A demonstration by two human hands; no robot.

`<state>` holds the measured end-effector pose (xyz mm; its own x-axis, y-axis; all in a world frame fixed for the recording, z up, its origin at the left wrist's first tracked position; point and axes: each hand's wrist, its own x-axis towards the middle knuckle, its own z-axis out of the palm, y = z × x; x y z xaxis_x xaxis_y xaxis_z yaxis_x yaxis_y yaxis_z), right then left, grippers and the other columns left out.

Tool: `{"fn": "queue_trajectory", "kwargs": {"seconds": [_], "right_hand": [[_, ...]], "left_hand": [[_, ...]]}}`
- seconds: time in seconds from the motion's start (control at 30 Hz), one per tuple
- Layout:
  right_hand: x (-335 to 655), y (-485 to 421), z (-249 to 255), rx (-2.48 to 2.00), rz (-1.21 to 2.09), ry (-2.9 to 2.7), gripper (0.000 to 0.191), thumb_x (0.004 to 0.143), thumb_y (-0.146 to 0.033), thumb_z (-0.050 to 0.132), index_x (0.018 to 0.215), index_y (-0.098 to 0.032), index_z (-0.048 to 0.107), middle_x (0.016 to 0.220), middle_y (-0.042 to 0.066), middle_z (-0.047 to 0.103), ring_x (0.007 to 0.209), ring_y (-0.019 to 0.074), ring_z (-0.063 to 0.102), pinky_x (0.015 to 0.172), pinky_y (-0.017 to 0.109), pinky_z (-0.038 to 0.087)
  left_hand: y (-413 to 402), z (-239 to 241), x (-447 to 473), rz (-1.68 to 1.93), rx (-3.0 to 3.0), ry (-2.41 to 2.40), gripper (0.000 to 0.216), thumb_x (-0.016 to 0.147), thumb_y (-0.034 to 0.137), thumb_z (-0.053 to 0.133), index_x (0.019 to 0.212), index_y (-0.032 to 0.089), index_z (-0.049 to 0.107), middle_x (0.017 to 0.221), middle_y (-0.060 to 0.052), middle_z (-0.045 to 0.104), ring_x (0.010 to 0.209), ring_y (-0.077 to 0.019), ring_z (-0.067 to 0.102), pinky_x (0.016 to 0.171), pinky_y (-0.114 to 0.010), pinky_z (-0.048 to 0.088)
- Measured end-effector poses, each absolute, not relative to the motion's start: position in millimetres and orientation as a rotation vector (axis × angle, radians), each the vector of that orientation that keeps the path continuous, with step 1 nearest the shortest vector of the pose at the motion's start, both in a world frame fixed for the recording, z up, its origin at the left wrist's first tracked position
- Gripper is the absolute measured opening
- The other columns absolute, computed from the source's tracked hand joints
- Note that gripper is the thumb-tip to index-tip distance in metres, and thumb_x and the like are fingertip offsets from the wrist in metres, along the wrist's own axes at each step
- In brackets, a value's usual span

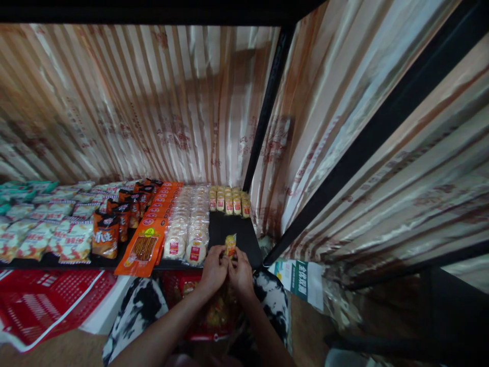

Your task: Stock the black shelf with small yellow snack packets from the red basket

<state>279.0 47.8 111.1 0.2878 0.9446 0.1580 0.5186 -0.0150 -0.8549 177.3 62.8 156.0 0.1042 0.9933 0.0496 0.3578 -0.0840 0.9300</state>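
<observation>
My left hand (213,271) and my right hand (241,272) meet at the front edge of a black shelf (234,230). Both pinch one small yellow snack packet (230,245), held upright between the fingertips. At the back of the shelf stands a short row of similar yellow packets (228,202). Left of my hands lie two rows of white round rice-cracker packs (189,224). Below my hands, between my knees, a red basket (208,311) holds more yellow packets, partly hidden by my forearms.
Orange packets (148,239) lie in a long row, then dark-orange bags (110,229) and pale packets (42,229) further left. Striped plastic sheeting (133,102) backs the shelf. A black upright post (267,107) stands right. A red mesh basket (42,300) sits lower left.
</observation>
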Motion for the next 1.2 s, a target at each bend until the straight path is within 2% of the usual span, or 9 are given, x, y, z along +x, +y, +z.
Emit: {"fn": "queue_trajectory", "kwargs": {"seconds": [0.1,0.2,0.3,0.43,0.67,0.87,0.97,1.07,1.2], "right_hand": [[279.5,55.0,109.1,-1.623,0.584,-1.388,0.043,0.084,-0.033,0.041,0.121,-0.013,0.052,0.111,0.016,0.054,0.084,0.0191,0.063,0.074,0.031,0.054],[281.7,62.1,108.3,-1.72,0.422,-1.441,0.039,0.082,-0.031,0.043,0.114,-0.015,0.058,0.102,0.013,0.059,0.092,0.0225,0.059,0.083,0.035,0.05],[283.6,70.1,107.3,-1.82,0.37,-1.448,0.039,0.081,-0.029,0.044,0.114,-0.017,0.059,0.097,0.01,0.06,0.081,0.0198,0.059,0.081,0.034,0.049],[282.7,84.4,104.3,-1.747,0.484,-1.355,0.039,0.08,-0.026,0.042,0.114,-0.016,0.059,0.099,0.011,0.059,0.071,0.0166,0.061,0.07,0.03,0.052],[278.0,111.6,101.3,-1.571,0.684,-1.179,0.041,0.079,-0.022,0.042,0.117,-0.017,0.057,0.102,0.011,0.057,0.079,0.0176,0.063,0.073,0.03,0.054],[280.4,131.3,101.1,-1.606,0.576,-1.232,0.041,0.078,-0.021,0.039,0.114,-0.014,0.059,0.099,0.012,0.059,0.09,0.0201,0.06,0.084,0.032,0.049],[281.2,143.5,98.7,-1.609,0.534,-1.259,0.042,0.078,-0.02,0.038,0.114,-0.013,0.058,0.099,0.012,0.059,0.093,0.0201,0.058,0.086,0.032,0.047],[281.6,158.0,94.0,-1.603,0.558,-1.267,0.041,0.077,-0.018,0.037,0.112,-0.012,0.059,0.099,0.012,0.06,0.093,0.019,0.058,0.086,0.03,0.046],[281.6,178.2,84.1,-1.573,0.577,-1.318,0.038,0.076,-0.016,0.042,0.109,-0.019,0.061,0.099,0.009,0.062,0.095,0.0189,0.056,0.084,0.028,0.045]], "left_hand": [[68.9,154.9,180.2,0.979,1.534,1.433,0.029,0.075,0.011,0.047,0.1,0.017,0.059,0.104,-0.008,0.059,0.1,-0.0181,0.054,0.092,-0.031,0.043],[75.1,152.4,183.3,0.975,1.5,1.48,0.03,0.074,0.013,0.049,0.103,0.016,0.059,0.105,-0.009,0.058,0.1,-0.0188,0.054,0.09,-0.03,0.044],[81.4,151.4,186.1,0.975,1.506,1.488,0.033,0.074,0.016,0.049,0.106,0.015,0.059,0.106,-0.01,0.058,0.103,-0.0203,0.052,0.091,-0.031,0.042],[90.7,154.0,189.9,0.94,1.496,1.504,0.036,0.075,0.016,0.048,0.11,0.015,0.057,0.11,-0.011,0.058,0.106,-0.0204,0.052,0.094,-0.032,0.04],[110.1,154.8,200.6,0.964,1.406,1.513,0.04,0.078,0.018,0.048,0.117,0.015,0.052,0.123,-0.012,0.054,0.115,-0.0204,0.049,0.102,-0.032,0.033],[127.0,149.9,213.7,0.955,1.429,1.521,0.045,0.083,0.022,0.041,0.125,0.007,0.046,0.135,-0.018,0.044,0.127,-0.0222,0.039,0.109,-0.033,0.024],[137.1,147.0,218.9,0.965,1.398,1.531,0.043,0.083,0.022,0.041,0.124,0.01,0.048,0.139,-0.016,0.041,0.132,-0.022,0.033,0.112,-0.035,0.02],[147.3,148.1,221.7,0.953,1.369,1.553,0.042,0.082,0.018,0.041,0.121,0.007,0.051,0.14,-0.018,0.038,0.134,-0.0233,0.029,0.113,-0.035,0.018],[157.7,158.1,222.3,0.977,1.343,1.543,0.039,0.079,0.013,0.044,0.115,0.006,0.056,0.135,-0.02,0.044,0.132,-0.0267,0.032,0.112,-0.038,0.02]]}}
